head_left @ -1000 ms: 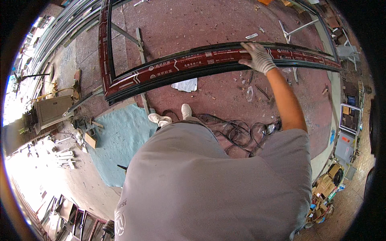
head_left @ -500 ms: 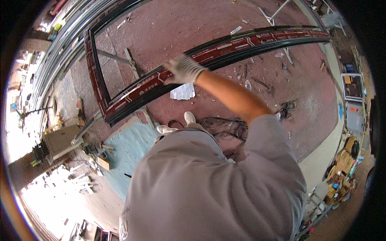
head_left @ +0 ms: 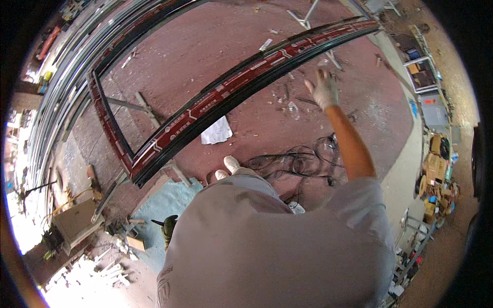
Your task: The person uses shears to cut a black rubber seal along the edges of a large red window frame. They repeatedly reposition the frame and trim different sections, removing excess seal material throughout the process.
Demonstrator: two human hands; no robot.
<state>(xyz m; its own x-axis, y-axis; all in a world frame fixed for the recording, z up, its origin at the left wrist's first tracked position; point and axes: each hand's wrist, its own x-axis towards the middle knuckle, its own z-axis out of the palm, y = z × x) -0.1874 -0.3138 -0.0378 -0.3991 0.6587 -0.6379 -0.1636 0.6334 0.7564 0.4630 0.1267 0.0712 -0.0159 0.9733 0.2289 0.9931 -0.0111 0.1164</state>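
Observation:
A large rectangular window frame with printed red film and black edges lies raised on stands in front of me. My right hand, in a pale work glove, is off the frame, to the right of its near bar. Its fingers are spread and nothing is in them. Low at my left side, my left hand shows only in part, in a dark glove. Its fingers are closed on a thin black pointed tool; my shirt hides the rest of that arm.
Long metal profiles are stacked at the far left. White paper and tangled black cables lie on the red floor. A blue-green mat is at left, with a box beyond. Cardboard boxes line the right.
My right hand has left the frame's near bar and moved right, fingers spread. My left hand has come into view at my left side. The view has shifted, so the frame appears more tilted.

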